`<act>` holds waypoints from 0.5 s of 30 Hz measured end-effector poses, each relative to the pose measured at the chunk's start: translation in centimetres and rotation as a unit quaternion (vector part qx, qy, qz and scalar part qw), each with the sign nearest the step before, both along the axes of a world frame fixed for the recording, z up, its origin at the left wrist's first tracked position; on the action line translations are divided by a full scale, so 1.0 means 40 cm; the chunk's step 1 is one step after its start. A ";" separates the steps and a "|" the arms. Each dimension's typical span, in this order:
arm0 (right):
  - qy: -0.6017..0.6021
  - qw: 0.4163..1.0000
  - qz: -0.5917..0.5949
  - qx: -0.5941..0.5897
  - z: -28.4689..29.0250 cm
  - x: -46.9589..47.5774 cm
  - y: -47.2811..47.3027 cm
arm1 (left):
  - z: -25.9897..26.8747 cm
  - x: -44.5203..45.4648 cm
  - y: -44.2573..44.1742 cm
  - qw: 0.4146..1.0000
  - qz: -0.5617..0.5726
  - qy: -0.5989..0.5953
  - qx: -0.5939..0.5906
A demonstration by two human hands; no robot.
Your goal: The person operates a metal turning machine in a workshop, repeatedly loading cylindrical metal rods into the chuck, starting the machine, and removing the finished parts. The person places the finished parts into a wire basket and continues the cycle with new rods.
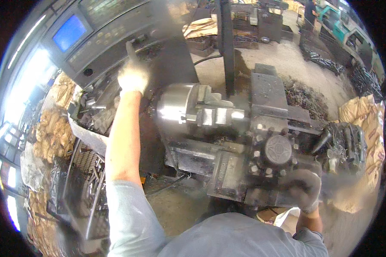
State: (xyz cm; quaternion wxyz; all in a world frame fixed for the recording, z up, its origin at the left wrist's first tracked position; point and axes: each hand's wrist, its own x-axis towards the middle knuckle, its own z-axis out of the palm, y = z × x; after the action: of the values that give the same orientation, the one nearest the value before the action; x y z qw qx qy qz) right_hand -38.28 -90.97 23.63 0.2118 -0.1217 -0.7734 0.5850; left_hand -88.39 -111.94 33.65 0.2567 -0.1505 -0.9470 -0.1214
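My left hand point(133, 77), in a pale glove, reaches forward to the grey headstock point(177, 54) of a metal lathe. A narrow grey shape extends from it toward the control ledge; whether that is a finger or a lever is unclear. To its right is the steel lathe chuck point(177, 106), its stepped jaws point(215, 114) around a short bright metal workpiece point(238, 114). My right hand point(304, 189), gloved and blurred, is at the near right corner of the tool post point(278, 149). What its fingers touch is hidden.
A control panel screen point(69, 33) glows blue at upper left. Metal chips point(305, 96) lie heaped behind the carriage. Left stands a crate point(90, 180) with metal rods. Brown sacks point(365, 128) stand right. A person point(309, 14) is near a green machine point(337, 19).
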 end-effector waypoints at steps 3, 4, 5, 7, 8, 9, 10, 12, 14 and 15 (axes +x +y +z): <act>-0.014 0.999 0.030 0.013 -0.028 0.024 0.014 | 0.022 -0.081 0.006 0.993 0.045 -0.043 -0.096; -0.018 0.999 0.040 0.018 -0.034 0.026 0.011 | 0.008 -0.064 0.011 0.999 0.006 -0.003 -0.053; -0.021 0.998 0.055 0.022 -0.040 0.022 0.006 | -0.007 -0.035 -0.012 0.999 -0.026 0.036 -0.009; -0.033 0.991 0.129 -0.011 -0.045 -0.005 -0.027 | -0.065 0.171 -0.023 0.985 -0.119 0.068 0.108; -0.061 0.984 0.159 -0.044 -0.062 -0.019 -0.055 | -0.149 0.243 -0.063 0.942 -0.270 0.096 0.176; -0.092 0.976 0.184 -0.075 -0.081 -0.036 -0.087 | -0.152 0.395 -0.082 0.959 -0.227 -0.131 0.113; -0.119 0.960 0.253 -0.019 -0.070 -0.084 -0.130 | -0.339 0.432 -0.191 0.938 -0.283 0.125 -0.157; -0.119 0.937 0.325 -0.055 -0.137 -0.141 -0.242 | -0.492 0.676 -0.336 0.940 -0.262 -0.217 -0.002; -0.157 0.903 0.386 -0.105 -0.232 -0.181 -0.378 | -0.734 0.871 -0.543 0.866 -0.101 -0.483 0.087; -0.138 0.903 0.405 -0.037 -0.278 -0.201 -0.441 | -0.866 0.986 -0.654 0.830 -0.006 -0.536 0.151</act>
State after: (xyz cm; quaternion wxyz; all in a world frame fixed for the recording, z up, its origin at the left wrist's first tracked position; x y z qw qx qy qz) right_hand -46.30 -108.61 12.50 -0.1569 0.1143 -0.7552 0.6261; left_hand -48.94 -138.10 -1.00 -0.2729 -0.0264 -0.9049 -0.3257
